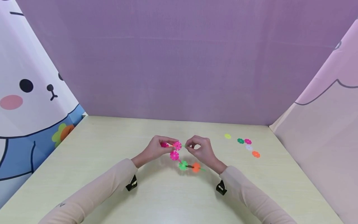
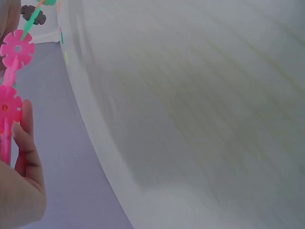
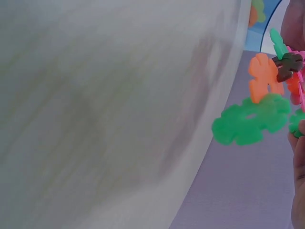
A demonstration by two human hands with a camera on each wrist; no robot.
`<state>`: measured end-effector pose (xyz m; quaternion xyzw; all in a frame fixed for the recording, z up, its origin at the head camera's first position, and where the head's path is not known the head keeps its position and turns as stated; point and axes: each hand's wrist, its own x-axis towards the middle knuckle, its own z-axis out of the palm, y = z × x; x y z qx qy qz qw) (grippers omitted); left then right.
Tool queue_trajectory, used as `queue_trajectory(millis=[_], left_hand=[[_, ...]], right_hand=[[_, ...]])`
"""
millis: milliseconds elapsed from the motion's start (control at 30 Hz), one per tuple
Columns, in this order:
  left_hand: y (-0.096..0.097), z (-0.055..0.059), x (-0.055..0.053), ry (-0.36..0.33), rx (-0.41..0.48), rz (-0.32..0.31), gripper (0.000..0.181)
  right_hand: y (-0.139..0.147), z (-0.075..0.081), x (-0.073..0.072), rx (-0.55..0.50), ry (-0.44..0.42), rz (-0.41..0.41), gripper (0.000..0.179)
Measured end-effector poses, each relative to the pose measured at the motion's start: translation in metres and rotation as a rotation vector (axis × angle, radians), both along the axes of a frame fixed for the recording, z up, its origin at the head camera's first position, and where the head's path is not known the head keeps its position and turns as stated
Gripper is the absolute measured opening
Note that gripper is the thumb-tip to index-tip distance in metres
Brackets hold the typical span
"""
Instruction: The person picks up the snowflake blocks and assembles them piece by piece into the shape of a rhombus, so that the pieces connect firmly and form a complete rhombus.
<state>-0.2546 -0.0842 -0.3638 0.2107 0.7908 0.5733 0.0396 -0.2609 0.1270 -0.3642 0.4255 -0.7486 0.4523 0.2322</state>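
A chain of slotted, flower-shaped plastic discs hangs over the table between the two hands. My left hand (image 1: 156,147) pinches a bright pink disc (image 1: 177,145) between thumb and fingers, with more pink partly hidden behind the fingers. On the other side, my right hand (image 1: 205,151) pinches a green disc (image 3: 299,120) seen edge-on beside the pink one, mostly covered by the fingertips. Below the hands dangle another pink disc (image 1: 174,155), a light green disc (image 1: 183,165), a dark brown disc (image 3: 287,66), an orange disc (image 1: 196,167) and a green end disc (image 3: 250,119).
Loose discs lie flat at the right of the pale wooden table (image 1: 112,130): yellow (image 1: 227,136), dark green (image 1: 240,141), pink (image 1: 248,141), white (image 1: 249,147) and orange (image 1: 255,154). A purple panel (image 1: 179,62) stands behind the table, with cartoon-printed cloth at both sides.
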Motion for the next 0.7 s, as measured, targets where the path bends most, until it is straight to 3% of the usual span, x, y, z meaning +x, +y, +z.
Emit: queue_trajectory(millis=[500,700], left_hand=[[0.001,0.001,0.002,0.051,-0.073,-0.004,0.029],[0.002,-0.003,0.001,0.060,-0.095,-0.023,0.031]], right_hand=[[-0.002,-0.001,-0.002,0.037,-0.026,0.025,0.016],[0.002,-0.019,-0.017,0.084,-0.076,0.009,0.013]])
